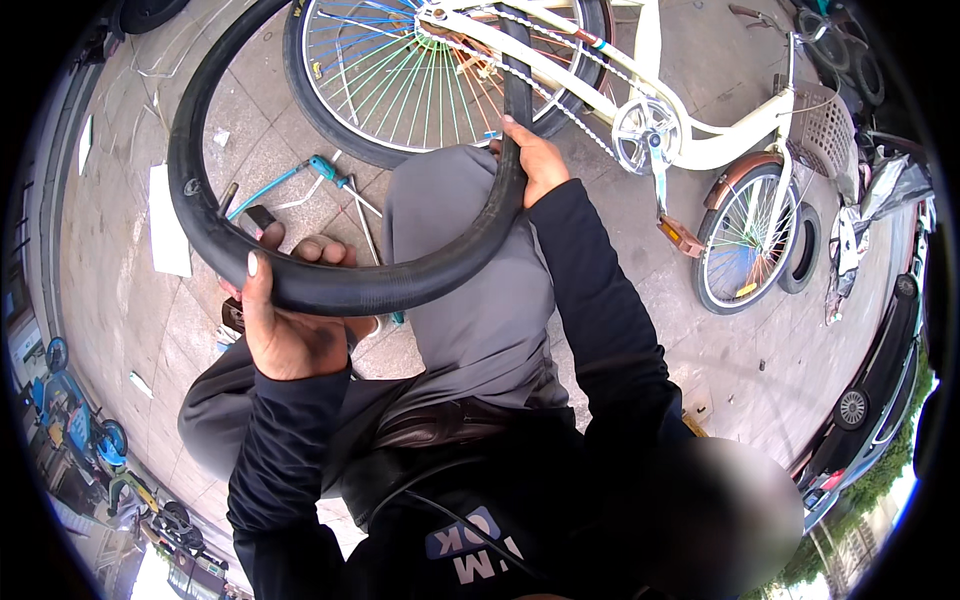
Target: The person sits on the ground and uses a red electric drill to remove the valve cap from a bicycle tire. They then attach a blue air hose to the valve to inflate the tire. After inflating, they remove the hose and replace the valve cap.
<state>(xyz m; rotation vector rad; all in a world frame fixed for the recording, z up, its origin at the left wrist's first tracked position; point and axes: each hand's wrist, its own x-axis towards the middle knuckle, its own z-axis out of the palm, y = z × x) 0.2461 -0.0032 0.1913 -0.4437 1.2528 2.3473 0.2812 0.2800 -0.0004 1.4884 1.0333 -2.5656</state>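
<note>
A large black inner tube [380,290], plump and ring-shaped, is held up in front of my knees. My left hand [295,325] is closed around its lower left, with the thumb and fingertips showing at its edge. My right hand [535,165] grips its right side. A short valve stem [228,196] sticks inward from the tube's left part. Close to my left fingers is a small dark block [262,217]; I cannot tell whether they touch it. Beyond the tube lies a cream bicycle [650,60], its multicoloured-spoked rear wheel [430,110] partly behind the tube.
A blue-handled tool [322,167] and a white sheet [168,225] lie on the paved ground at left. The bicycle's front wheel [745,240] and basket [822,130] are at right, beside a loose tyre [803,250]. A black car [850,400] stands at far right.
</note>
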